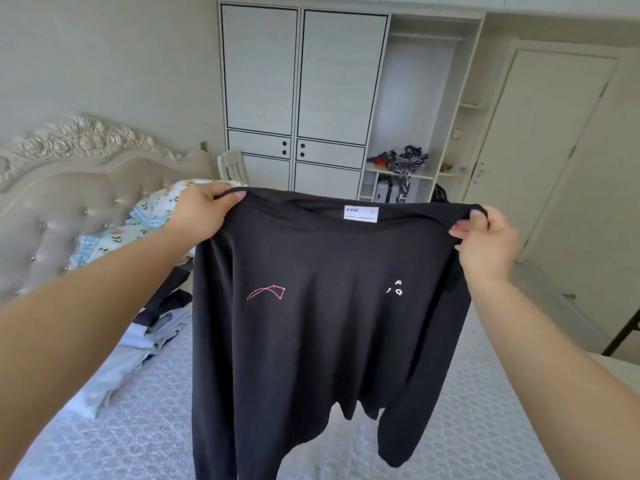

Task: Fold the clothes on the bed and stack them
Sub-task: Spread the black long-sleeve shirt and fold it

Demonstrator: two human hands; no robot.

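A black long-sleeved top point(325, 327) hangs spread out in the air above the bed point(138, 427). It has a white neck label, a small pink line drawing and small white letters. My left hand point(204, 213) pinches its left shoulder. My right hand point(485, 237) pinches its right shoulder. The sleeves dangle down toward the mattress. A heap of light blue and dark clothes point(145, 337) lies on the bed's left side, partly hidden by my left arm.
A patterned quilt point(152, 216) is bundled against the tufted headboard point(52, 209). Beyond the bed stand a white wardrobe point(298, 98), open shelves holding clothes point(405, 164), a chair point(232, 168) and a door point(540, 140) at right.
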